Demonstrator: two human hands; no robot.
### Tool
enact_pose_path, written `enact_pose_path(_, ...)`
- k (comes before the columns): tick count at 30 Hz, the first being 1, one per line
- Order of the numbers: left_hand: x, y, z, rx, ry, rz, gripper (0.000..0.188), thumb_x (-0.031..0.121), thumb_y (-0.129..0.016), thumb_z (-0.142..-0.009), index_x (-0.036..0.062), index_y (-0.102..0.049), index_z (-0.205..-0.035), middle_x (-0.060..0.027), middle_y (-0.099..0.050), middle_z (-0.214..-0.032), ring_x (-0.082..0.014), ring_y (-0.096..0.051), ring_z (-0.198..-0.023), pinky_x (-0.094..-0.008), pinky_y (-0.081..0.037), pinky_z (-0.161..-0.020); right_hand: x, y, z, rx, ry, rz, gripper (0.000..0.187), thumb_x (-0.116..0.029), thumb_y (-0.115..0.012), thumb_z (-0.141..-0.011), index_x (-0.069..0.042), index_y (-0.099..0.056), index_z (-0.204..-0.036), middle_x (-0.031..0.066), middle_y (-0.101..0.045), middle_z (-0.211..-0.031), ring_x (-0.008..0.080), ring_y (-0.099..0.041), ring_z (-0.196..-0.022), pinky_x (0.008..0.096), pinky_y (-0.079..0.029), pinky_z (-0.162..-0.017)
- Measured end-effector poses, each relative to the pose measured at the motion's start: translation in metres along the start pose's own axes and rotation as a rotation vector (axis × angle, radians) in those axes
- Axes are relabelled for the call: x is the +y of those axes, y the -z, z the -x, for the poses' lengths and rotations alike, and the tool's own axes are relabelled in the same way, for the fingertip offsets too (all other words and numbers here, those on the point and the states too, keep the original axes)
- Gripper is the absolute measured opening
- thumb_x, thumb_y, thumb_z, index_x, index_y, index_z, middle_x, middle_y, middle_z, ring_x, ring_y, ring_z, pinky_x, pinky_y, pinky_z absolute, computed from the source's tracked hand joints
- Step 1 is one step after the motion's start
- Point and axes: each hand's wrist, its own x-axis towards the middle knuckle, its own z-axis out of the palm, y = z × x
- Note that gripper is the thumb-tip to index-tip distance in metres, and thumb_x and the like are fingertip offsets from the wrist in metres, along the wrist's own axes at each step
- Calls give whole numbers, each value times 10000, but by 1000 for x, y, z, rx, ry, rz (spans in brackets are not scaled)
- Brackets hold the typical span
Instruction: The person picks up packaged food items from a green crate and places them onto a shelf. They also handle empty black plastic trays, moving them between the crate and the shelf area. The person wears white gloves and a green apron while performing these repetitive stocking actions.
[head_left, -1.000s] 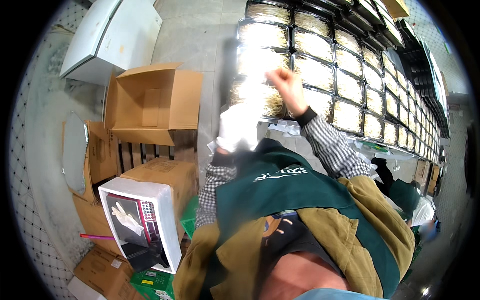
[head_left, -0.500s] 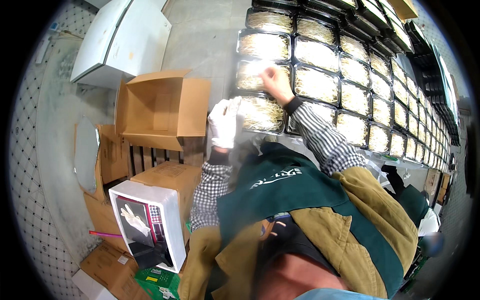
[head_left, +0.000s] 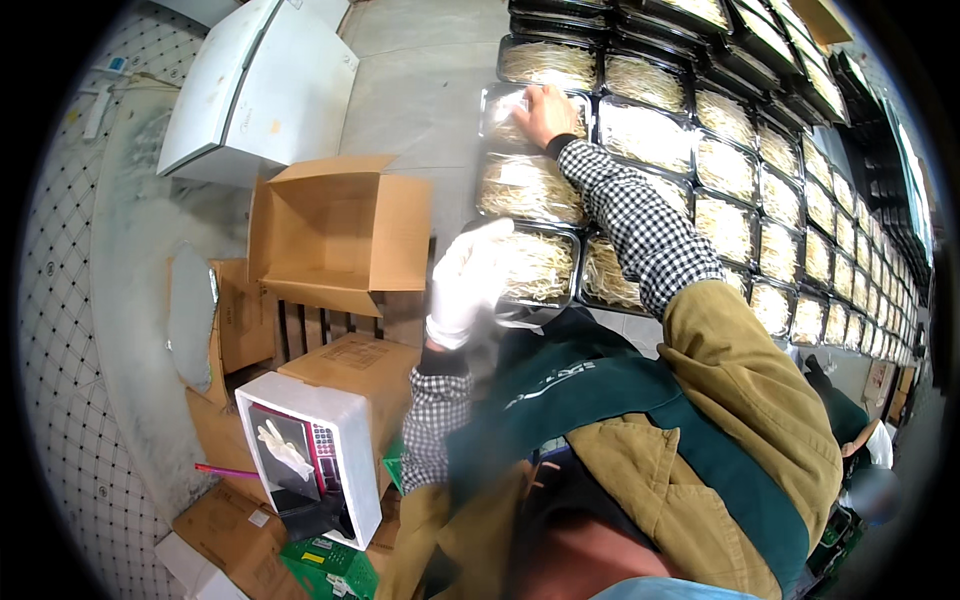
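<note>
My right hand (head_left: 547,115), bare, reaches over a black tray of bean sprouts (head_left: 578,120) in the left column. Its fingers are bent and drawn together at the tray's top; whatever they pinch is too small to make out. Glare hides part of the tray's left side. My left hand (head_left: 466,282), in a white glove, is at the left rim of the nearest sprout tray (head_left: 540,265). Bright light washes out its fingers, so their grip does not show. Between the hands lies another full tray of sprouts (head_left: 528,187).
Many filled trays (head_left: 725,165) run in rows to the right, with stacked trays (head_left: 690,35) behind. On the left stand an open cardboard box (head_left: 335,225), a white chest freezer (head_left: 285,95) and a foam box (head_left: 368,500) holding a scale (head_left: 322,440). A person's arm (head_left: 860,440) shows at far right.
My right hand has moved away from me, from the second tray of the left column to the third. My left hand stays near the closest tray. The whole view has shifted slightly.
</note>
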Motion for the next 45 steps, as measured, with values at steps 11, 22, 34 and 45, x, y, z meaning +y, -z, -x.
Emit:
enact_pose_path(11, -17, -23, -53, 443, -197, -373, 194, 119, -608, -894, 20, -553, -736, -21, -556, -662, -73, -506, -567, -236, -458, -533, -27, 98, 85, -879, -116, -986, 256, -248, -619, -879, -25, -655, -1000, 51, -663, -882, 94, -575, -769, 254, -466, -725)
enact_pose_path(22, 17, -49, -24, 47, 160, 121, 242, 75, -569, -905, -70, -594, -1098, -64, -653, -876, -58, -559, -700, -181, -456, -615, 64, 11, -114, 54, -55, -193, 349, -418, -573, -824, -96, -700, -872, 111, -680, -839, 253, -656, -751, 387, -491, -752)
enact_pose_path(34, -18, -61, -58, 474, -206, -469, 133, 83, -552, -899, -16, -616, -837, -42, -639, -792, -94, -560, -718, -227, -449, -679, 27, 67, -35, -620, 87, -670, 368, -343, -522, -916, -40, -598, -1111, 128, -649, -964, 200, -598, -871, 364, -476, -762)
enact_pose_path(45, -40, -125, -104, 24, 85, -468, 182, 111, -669, -835, -21, -647, -959, -12, -594, -785, -90, -540, -715, -238, -445, -646, 120, 141, 24, -460, -162, -914, 225, -234, -662, -842, -36, -700, -942, 58, -687, -853, 118, -621, -773, 261, -491, -709)
